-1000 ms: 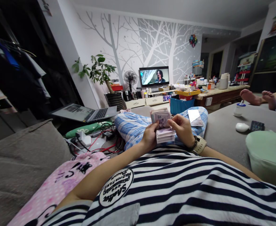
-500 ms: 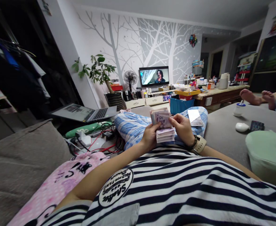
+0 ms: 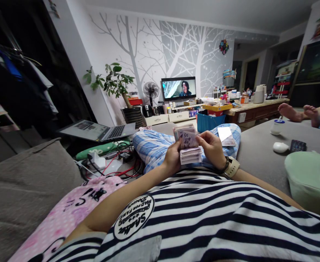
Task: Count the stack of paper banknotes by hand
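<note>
Banknotes, bundled and bent so that the lower ends fold toward a striped shirt, sit at the center of the frame, held between a person's two bare hands above crossed legs in blue plaid trousers. The left hand is closed around the bundle's left side, its thumb pressed across the front, where a sideways numeral 5 shows on the top note. The right hand, with a pale-banded watch at its wrist, has thumb and forefinger brought together at the note's right edge; the other fingers curl in toward the palm. A phone rests on the knee just right of center. At right, a white mouse lies beside a dark keypad on a gray couch, near a green pillow, with another person's bare feet beyond. An unfolded laptop stands at left, and a lit television hangs before a tree mural at upper center.
</note>
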`<move>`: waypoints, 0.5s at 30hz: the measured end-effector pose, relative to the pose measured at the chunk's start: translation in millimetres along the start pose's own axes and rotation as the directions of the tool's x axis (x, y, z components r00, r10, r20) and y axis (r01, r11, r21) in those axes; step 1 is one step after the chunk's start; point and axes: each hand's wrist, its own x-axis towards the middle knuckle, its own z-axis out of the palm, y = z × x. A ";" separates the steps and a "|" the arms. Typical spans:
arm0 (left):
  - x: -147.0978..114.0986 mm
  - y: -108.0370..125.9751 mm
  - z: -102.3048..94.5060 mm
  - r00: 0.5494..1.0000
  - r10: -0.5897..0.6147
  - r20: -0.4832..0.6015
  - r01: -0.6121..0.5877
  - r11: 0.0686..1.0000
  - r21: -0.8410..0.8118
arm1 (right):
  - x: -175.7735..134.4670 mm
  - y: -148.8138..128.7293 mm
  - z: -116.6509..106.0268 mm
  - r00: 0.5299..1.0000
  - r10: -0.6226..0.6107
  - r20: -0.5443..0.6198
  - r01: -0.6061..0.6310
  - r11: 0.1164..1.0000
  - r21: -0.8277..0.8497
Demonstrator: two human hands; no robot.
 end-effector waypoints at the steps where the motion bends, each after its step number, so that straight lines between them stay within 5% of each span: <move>1: 1.3 -0.2 -1.6 1.000 -0.005 0.003 0.005 1.000 -0.002 | -0.4 -1.0 0.2 1.000 -0.006 0.004 0.006 1.000 0.009; 15: -1.4 0.1 4.6 0.999 0.051 -0.002 -0.051 0.998 0.020 | -4.3 -17.0 -2.3 0.993 -0.080 0.081 0.079 0.997 0.014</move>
